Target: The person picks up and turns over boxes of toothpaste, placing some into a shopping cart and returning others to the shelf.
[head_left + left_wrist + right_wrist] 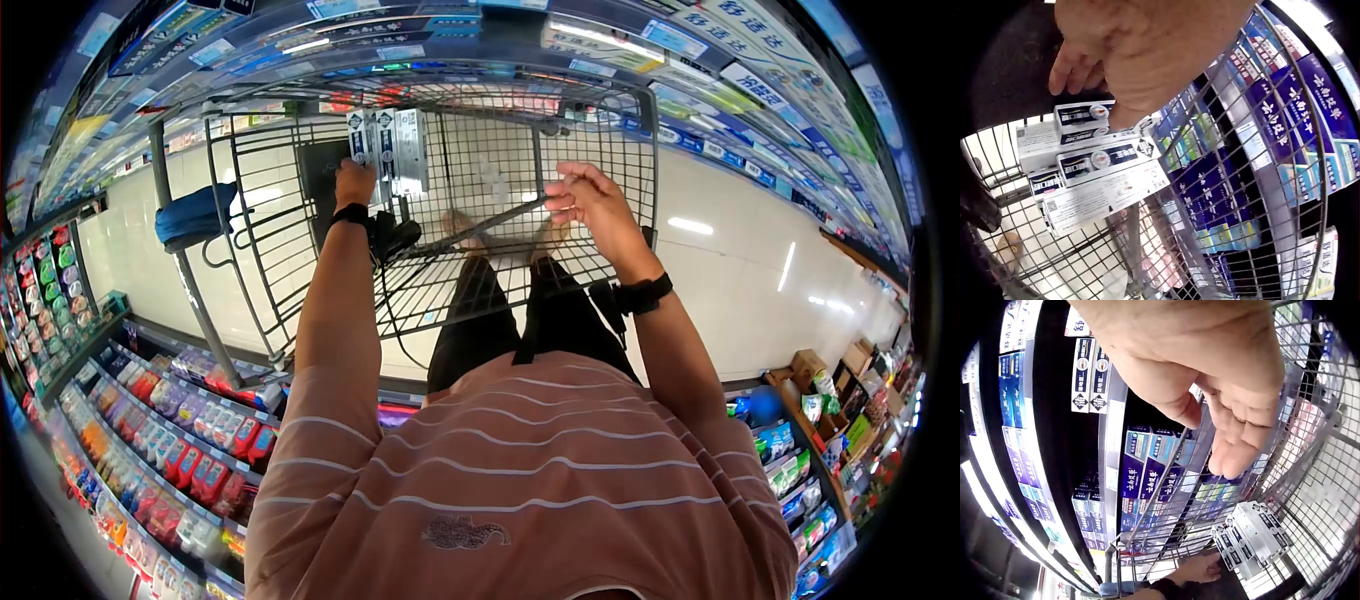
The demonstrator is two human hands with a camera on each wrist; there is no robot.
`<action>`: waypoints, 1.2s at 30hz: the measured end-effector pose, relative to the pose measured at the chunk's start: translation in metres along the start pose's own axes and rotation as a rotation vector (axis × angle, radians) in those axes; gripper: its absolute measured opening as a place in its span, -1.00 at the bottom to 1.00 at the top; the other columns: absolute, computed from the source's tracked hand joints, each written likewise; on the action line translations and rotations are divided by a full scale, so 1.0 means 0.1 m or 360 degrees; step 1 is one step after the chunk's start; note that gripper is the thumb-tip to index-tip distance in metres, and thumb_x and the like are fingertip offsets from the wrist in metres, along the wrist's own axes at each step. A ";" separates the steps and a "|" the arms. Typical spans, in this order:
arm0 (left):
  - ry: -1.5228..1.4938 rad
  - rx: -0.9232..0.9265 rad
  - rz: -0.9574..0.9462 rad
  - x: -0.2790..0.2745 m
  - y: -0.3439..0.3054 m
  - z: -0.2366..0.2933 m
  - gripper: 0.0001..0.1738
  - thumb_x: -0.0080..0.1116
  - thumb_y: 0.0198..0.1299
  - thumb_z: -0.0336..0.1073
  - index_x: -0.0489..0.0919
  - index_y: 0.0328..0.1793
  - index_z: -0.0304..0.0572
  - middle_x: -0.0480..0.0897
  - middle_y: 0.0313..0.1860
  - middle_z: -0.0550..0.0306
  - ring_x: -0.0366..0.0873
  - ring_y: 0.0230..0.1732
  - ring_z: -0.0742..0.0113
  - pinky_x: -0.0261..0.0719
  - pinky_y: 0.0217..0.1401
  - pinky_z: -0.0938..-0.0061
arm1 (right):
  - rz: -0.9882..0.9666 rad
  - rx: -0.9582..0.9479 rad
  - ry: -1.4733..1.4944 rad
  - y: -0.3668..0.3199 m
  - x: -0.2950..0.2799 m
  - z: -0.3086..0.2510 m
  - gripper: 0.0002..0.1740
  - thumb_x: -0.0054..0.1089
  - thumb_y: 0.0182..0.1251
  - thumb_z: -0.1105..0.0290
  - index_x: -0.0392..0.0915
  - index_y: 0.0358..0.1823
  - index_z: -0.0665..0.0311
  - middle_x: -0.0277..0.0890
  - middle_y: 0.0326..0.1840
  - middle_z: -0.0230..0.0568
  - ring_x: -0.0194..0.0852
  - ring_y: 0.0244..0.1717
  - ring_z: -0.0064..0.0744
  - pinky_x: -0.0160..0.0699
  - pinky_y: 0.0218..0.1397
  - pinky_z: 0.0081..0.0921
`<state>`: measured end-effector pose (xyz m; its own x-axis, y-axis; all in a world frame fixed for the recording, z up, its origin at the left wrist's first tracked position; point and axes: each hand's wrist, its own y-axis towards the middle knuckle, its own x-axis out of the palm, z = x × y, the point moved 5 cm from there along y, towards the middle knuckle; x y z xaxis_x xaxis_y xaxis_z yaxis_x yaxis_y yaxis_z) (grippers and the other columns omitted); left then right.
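Observation:
My left hand point(355, 183) is low inside a wire shopping cart point(653, 150), at the near end of a small stack of white and dark blue toothpaste boxes point(408, 150). In the left wrist view its fingers point(1075, 70) are loosely bent over a dark panel, and the thumb overlaps the upper toothpaste box point(1085, 114). The boxes lie side by side and on top of each other. My right hand point(590, 205) hovers over the right part of the cart, palm and relaxed fingers showing in the right wrist view, nothing held.
Shelves with toothpaste boxes point(1147, 465) run close along the cart's far side. A blue bag point(195, 215) hangs on the cart's left end bar. Behind me stand shelves of colourful packs point(190, 460). Cartons point(808, 368) are stacked at the right.

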<state>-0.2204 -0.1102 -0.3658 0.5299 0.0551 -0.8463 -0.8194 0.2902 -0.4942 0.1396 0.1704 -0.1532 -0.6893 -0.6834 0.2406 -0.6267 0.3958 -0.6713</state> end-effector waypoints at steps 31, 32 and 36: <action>-0.1557 0.0407 -0.1143 -1.16 -2.91 2.12 -0.52 0.17 0.36 -0.10 0.51 0.21 -0.34 0.69 -0.06 -0.03 0.73 0.05 0.18 0.65 -0.02 0.45 | -0.0070 -0.0256 0.0103 -0.29 0.06 -0.68 -0.45 0.03 0.63 0.14 0.29 0.48 0.26 0.46 0.28 0.04 0.65 0.13 -0.15 0.74 0.09 -0.30; -0.1585 0.0483 -0.1103 -1.14 -2.98 2.12 -0.52 0.19 0.34 -0.13 0.50 0.22 -0.37 0.66 -0.07 0.02 0.71 0.01 0.21 0.63 -0.02 0.43 | -0.0090 -0.0299 0.0143 -0.34 0.04 -0.76 -0.43 0.03 0.63 0.11 0.27 0.51 0.24 0.44 0.30 0.04 0.65 0.15 -0.14 0.73 0.10 -0.30; -0.1368 0.0691 -0.1017 -1.34 -3.24 2.21 -0.55 0.21 0.36 -0.18 0.49 0.24 -0.31 0.63 -0.06 0.09 0.63 -0.14 0.37 0.60 -0.02 0.45 | -0.0234 -0.0458 0.0190 -0.43 -0.11 -0.94 -0.45 0.05 0.62 0.09 0.34 0.47 0.23 0.44 0.32 -0.03 0.65 0.10 -0.21 0.76 0.05 -0.30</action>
<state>0.0227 -0.0008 -0.0483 0.9311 0.3635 0.0307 -0.2926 0.7945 -0.5321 0.1399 0.2181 -0.0613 -0.6110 -0.6761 0.4118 -0.7876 0.4670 -0.4019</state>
